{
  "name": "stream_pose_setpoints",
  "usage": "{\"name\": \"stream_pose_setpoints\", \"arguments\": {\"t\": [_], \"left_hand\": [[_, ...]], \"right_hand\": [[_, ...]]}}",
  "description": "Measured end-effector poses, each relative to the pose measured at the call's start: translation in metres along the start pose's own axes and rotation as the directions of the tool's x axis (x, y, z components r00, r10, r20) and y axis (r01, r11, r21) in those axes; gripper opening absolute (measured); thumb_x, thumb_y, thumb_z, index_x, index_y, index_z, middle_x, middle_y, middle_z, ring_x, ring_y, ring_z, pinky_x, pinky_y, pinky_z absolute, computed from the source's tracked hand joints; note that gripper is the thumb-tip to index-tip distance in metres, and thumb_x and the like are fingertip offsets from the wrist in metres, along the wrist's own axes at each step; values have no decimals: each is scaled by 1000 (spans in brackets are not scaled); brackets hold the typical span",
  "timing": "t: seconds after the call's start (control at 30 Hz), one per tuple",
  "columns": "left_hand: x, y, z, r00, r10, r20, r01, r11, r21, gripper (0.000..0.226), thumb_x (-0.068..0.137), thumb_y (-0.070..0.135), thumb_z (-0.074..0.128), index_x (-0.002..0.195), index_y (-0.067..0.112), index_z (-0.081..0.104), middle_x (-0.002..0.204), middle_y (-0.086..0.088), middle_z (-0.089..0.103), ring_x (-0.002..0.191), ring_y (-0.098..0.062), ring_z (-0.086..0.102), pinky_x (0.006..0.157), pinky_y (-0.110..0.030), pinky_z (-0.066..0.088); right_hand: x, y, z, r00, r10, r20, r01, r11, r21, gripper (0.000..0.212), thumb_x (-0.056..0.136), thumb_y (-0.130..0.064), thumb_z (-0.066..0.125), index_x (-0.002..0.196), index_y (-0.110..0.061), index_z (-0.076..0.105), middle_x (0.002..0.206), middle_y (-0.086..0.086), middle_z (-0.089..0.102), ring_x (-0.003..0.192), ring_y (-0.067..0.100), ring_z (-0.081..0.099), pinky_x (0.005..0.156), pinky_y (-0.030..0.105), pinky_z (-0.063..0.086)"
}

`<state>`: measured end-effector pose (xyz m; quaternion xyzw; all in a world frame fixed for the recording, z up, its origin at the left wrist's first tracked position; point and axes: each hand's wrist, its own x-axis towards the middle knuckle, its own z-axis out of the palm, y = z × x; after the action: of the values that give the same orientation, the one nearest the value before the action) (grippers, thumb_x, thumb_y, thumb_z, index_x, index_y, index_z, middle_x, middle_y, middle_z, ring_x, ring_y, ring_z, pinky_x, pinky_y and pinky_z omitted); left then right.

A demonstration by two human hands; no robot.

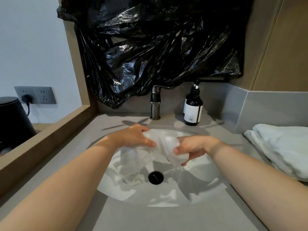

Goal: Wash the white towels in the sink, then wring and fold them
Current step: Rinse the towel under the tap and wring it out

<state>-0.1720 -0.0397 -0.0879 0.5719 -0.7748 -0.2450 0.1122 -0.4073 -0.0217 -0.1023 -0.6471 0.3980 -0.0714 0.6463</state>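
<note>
While towel (164, 142) over sink (191, 190), faucet (155, 104), bottles (193, 108) behind.

Head-worn view, seemingly close, down over sink (183, 194)

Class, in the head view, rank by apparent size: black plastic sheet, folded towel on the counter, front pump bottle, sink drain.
1. black plastic sheet
2. folded towel, partly cut off by the frame edge
3. front pump bottle
4. sink drain, the smallest
</note>
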Motion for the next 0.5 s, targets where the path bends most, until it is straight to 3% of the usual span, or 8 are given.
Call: {"name": "stream_pose_setpoints", "arguments": {"t": [0.03, 0.1, 0.2, 0.3, 0.4, 0.5], "left_hand": [[1, -1, 4, 1000, -16, 5, 16, 999, 45, 89, 69, 65, 74, 142, 21, 48, 140, 5, 49, 124, -21, 50, 103, -32, 41], [-3, 3, 10, 998, -40, 41, 38, 999, 39, 79, 73, 61, 73, 138, 22, 51, 132, 9, 49, 128, -20, 47, 105, -32, 37], [-2, -2, 15, 989, -32, 145, 60, 979, -193, 52, 75, 43, 81, 121, 23, 65, 114, 3, 69, 112, -20, 63, 98, -31, 48], [-3, -10, 17, 961, -94, 259, 187, 914, -361, 64, 64, 36, 87, 121, 19, 64, 107, -5, 74, 102, -25, 69, 94, -44, 54], [-4, -6, 21, 936, -85, 342, 234, 876, -422, 44, 76, 20, 81, 116, 17, 63, 106, -8, 74, 98, -26, 71, 90, -44, 56], [-8, -2, 26, 929, -40, 367, 230, 840, -491, 38, 77, 13, 78, 113, 14, 64, 105, -11, 74, 95, -27, 71, 88, -41, 57]], "right_hand": [[1, -4, 6, 991, 28, -132, -56, 975, -213, 58, 61, -35, 89, 107, -24, 55, 95, -1, 63, 78, 12, 63, 62, 26, 50], [4, -14, 20, 917, -27, -397, -220, 797, -563, 51, 69, -33, 84, 109, -29, 53, 91, -6, 62, 78, 11, 63, 64, 27, 52], [16, -18, 31, 805, -184, -564, -341, 635, -693, 55, 69, -36, 79, 115, -33, 49, 92, -8, 60, 79, 13, 60, 65, 29, 51], [29, -17, 31, 766, -305, -566, -443, 387, -809, 48, 75, -39, 70, 116, -33, 46, 99, -7, 60, 87, 19, 58, 65, 28, 40], [36, -16, 25, 753, -392, -528, -438, 300, -848, 50, 78, -41, 68, 121, -32, 45, 114, -4, 59, 111, 20, 55, 76, 31, 40], [32, -14, 18, 726, -494, -479, -424, 227, -877, 50, 82, -41, 65, 127, -31, 45, 118, -4, 57, 117, 20, 49, 80, 32, 37]]}}
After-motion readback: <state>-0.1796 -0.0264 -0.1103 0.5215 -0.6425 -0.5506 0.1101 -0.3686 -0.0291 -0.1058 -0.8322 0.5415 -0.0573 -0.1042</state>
